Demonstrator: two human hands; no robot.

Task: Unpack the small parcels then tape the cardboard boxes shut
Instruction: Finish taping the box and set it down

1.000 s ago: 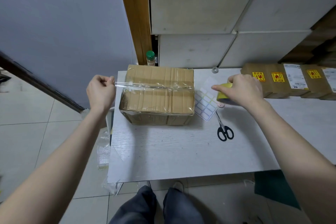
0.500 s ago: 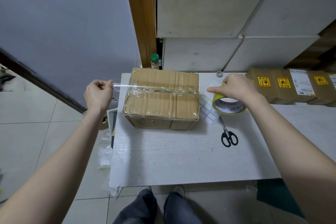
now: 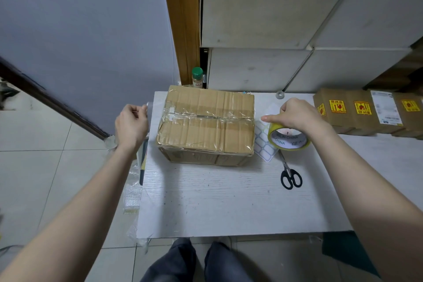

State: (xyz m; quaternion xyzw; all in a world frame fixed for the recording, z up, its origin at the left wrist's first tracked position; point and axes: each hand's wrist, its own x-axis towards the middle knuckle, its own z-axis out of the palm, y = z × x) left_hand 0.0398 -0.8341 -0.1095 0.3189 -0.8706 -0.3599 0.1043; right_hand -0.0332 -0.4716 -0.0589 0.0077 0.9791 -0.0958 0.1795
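Left hand (image 3: 131,126) pinches tape end left of cardboard box (image 3: 206,125); right hand (image 3: 299,115) grips tape roll (image 3: 288,139) right of it.

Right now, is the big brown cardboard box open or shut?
Shut. The brown cardboard box has both top flaps lying flat, meeting at the middle seam, with shiny clear tape across them.

A brown cardboard box (image 3: 206,126) under glossy clear tape sits by a yellow tape roll (image 3: 288,139), black-handled scissors (image 3: 290,175) and a green-capped bottle (image 3: 197,76).
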